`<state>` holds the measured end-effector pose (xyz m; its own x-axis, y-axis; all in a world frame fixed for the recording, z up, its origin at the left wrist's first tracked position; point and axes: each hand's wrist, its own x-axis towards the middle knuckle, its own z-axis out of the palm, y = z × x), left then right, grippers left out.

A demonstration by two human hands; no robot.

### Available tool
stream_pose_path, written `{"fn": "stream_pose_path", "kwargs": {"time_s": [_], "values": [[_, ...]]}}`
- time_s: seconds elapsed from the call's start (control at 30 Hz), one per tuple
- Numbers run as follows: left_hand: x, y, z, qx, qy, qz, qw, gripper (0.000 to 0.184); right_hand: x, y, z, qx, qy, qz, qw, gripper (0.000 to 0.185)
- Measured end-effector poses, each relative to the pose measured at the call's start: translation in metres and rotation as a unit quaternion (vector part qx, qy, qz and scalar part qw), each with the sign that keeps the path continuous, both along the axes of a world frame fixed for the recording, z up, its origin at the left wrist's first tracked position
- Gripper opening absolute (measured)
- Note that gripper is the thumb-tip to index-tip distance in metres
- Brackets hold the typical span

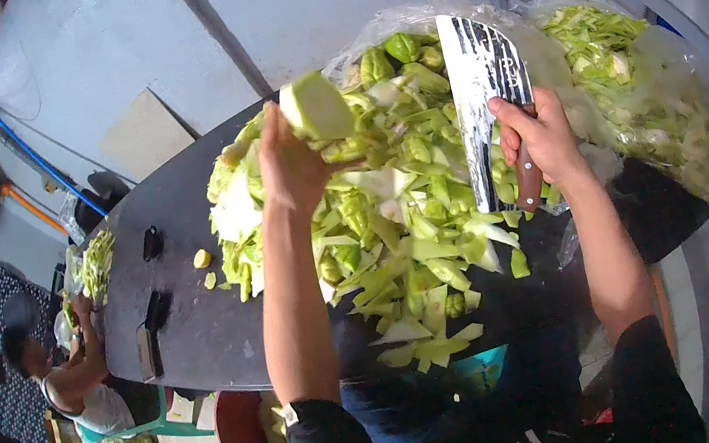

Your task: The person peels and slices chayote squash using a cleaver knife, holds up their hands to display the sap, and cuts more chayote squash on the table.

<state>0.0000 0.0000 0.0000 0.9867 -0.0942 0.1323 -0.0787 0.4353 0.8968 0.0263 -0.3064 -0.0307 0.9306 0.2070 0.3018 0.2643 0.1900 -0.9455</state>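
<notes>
The work in hand looks like cutting pale green vegetables, judged at a point between strokes, since blade and piece stand well apart. A cut, squared piece (320, 111) is raised at the pile's ten o'clock beside the left hand (291, 171); fingers lie along its nine o'clock side while the thumb spreads toward three, so I cannot tell whether that grip is closed on it or loose. The right hand (549, 135), toward the pile's three o'clock, has its grip wrapped around the handle of the cleaver (483, 127), thumb against the blade, which points toward twelve. Which long side is sharp I cannot tell. Any further cut calls for a steady hold on the piece and fingertips kept off the blade's line.

The pile of cut pieces (382, 189) spreads beneath both hands and reaches the near edge of the bench (193, 312) at six o'clock, where scraps could slip over. Whole vegetables (403, 47) crowd twelve to one, and a filled plastic bag (652, 109) hems in three. The roomier side is nine o'clock, toward two black objects (150, 337).
</notes>
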Motion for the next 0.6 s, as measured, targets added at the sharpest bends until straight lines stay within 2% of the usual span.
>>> {"fn": "stream_pose_path", "kwargs": {"time_s": [0.03, 0.07, 0.1, 0.17, 0.2, 0.27, 0.3, 0.43, 0.5, 0.6], "values": [[-0.005, 0.005, -0.012, -0.039, 0.057, -0.051, 0.996, 0.075, -0.001, 0.002, -0.003, 0.019, 0.015, 0.013, 1.0, 0.022], [-0.002, 0.013, -0.028, -0.134, 0.107, -0.135, 0.976, 0.075, -0.002, 0.005, -0.006, 0.037, 0.03, 0.028, 0.998, 0.021], [-0.007, -0.001, -0.059, -0.286, 0.118, -0.094, 0.946, 0.072, -0.008, 0.0, 0.009, -0.017, 0.017, 0.037, 0.999, 0.021], [-0.015, 0.004, -0.069, -0.355, 0.079, -0.092, 0.927, 0.072, -0.02, 0.016, 0.006, -0.047, 0.043, 0.062, 0.996, 0.021], [-0.023, 0.004, -0.065, -0.353, 0.082, -0.091, 0.928, 0.072, -0.027, 0.023, 0.005, -0.072, 0.044, 0.08, 0.993, 0.022], [-0.034, -0.005, -0.053, -0.258, 0.029, 0.017, 0.966, 0.066, -0.039, 0.033, 0.004, -0.076, 0.061, 0.131, 0.987, 0.025], [-0.038, -0.006, -0.049, -0.259, 0.029, 0.018, 0.965, 0.066, -0.043, 0.037, 0.002, -0.077, 0.074, 0.162, 0.981, 0.026], [-0.044, -0.005, -0.05, -0.392, -0.001, -0.066, 0.917, 0.06, -0.055, 0.053, -0.004, -0.125, 0.092, 0.223, 0.962, 0.03], [-0.05, -0.015, -0.044, -0.331, 0.042, 0.076, 0.94, 0.058, -0.059, 0.058, -0.008, -0.131, 0.099, 0.232, 0.959, 0.03], [-0.051, -0.013, -0.048, -0.339, 0.017, 0.081, 0.937, 0.053, -0.062, 0.062, -0.009, -0.131, 0.1, 0.242, 0.956, 0.031]]}}
